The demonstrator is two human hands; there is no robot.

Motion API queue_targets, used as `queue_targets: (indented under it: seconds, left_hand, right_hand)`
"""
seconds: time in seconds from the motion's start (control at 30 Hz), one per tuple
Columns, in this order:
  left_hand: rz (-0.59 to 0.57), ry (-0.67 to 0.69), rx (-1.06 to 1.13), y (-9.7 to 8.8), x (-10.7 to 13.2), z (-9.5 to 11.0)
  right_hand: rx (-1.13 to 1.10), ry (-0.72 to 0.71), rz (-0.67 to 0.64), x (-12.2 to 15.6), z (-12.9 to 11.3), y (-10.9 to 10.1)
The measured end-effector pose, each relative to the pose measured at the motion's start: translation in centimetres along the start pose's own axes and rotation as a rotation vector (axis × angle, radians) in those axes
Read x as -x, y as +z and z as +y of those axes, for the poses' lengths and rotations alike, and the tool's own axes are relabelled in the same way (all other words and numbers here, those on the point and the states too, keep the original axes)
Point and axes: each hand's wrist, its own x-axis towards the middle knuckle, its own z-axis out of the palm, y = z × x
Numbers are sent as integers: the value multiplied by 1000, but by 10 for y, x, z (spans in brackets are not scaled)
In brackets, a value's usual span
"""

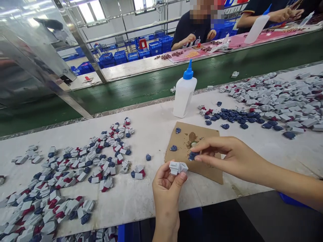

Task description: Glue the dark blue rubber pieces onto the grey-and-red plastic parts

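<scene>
Left hand [168, 185]: holds a light-gray molded part [176, 167] between thumb and fingers. Right hand [222, 152]: pinches a dark-blue molded part [192, 156] above a cardboard sheet [209, 173]. 2 loose dark-blue parts [173, 148] lie on the sheet's left side. A white squeeze bottle [183, 99] stands upright just beyond the sheet. Gray, red and blue assemblies [68, 179] cover the left worktable [151, 127]; a gray-and-red heap [290, 97] occupies the far right.

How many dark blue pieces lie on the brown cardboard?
2 on the cardboard: one piece near its far left corner, another nearer, by its left edge. The right hand holds a third piece and may hide others.
</scene>
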Motion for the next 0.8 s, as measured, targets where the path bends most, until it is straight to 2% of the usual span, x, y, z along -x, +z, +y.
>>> queue_targets:
  seconds: [0.2, 0.43, 0.53, 0.7, 0.8]
  left_hand:
    - [29, 12, -37, 2, 5, 4]
    - [5, 48, -119, 1, 8, 7]
    - [-33, 73, -136, 0, 8, 6]
    - [-112, 89, -130, -4, 8, 8]
    - [-129, 107, -136, -5, 10, 15]
  right_hand:
    - [27, -96, -67, 6, -6, 7]
    - [116, -195, -109, 5, -7, 8]
    - [124, -234, -173, 5, -7, 9]
    - [-28, -134, -329, 3, -7, 9]
    - [-57, -122, -328, 3, -8, 9]
